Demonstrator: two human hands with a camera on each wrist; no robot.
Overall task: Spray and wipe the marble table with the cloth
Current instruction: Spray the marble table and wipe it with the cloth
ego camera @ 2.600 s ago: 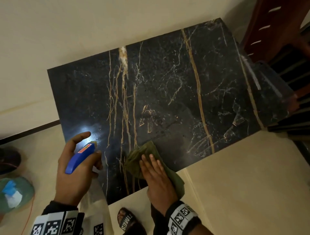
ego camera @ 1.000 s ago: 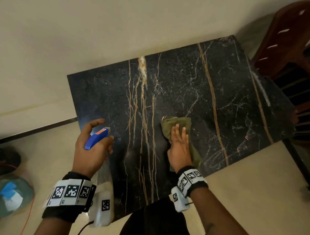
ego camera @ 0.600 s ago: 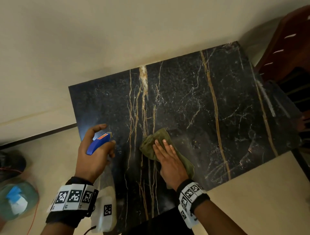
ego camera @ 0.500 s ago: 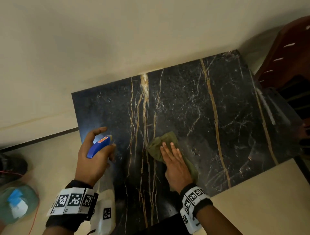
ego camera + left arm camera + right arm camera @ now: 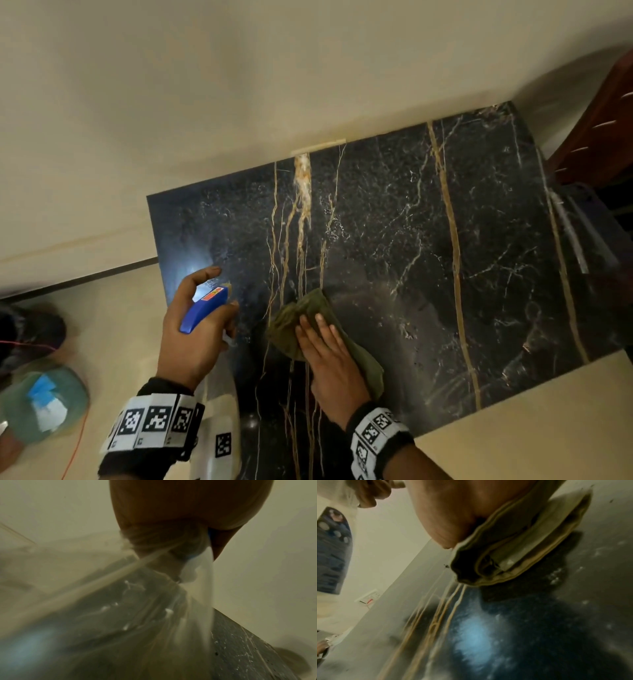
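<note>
The black marble table [image 5: 428,246] with gold veins fills the middle of the head view. An olive cloth [image 5: 298,318] lies bunched on it near the front left. My right hand [image 5: 325,356] presses flat on the cloth with straight fingers; the right wrist view shows the folded cloth [image 5: 513,545] under my palm on the marble [image 5: 539,615]. My left hand [image 5: 195,329] grips a spray bottle [image 5: 203,310] with a blue head over the table's left front edge. In the left wrist view the clear bottle [image 5: 154,608] hangs blurred below my palm, over the table [image 5: 240,649].
The table's back edge meets a cream wall [image 5: 239,85]. A dark red wooden chair [image 5: 603,120] stands at the right. On the floor at the left sit a teal container [image 5: 37,404], a dark object [image 5: 27,335] and an orange cord [image 5: 77,442].
My right hand has slid the cloth from the table's middle back toward the left and front, with small strokes. The left hand keeps the spray bottle at the left edge.
</note>
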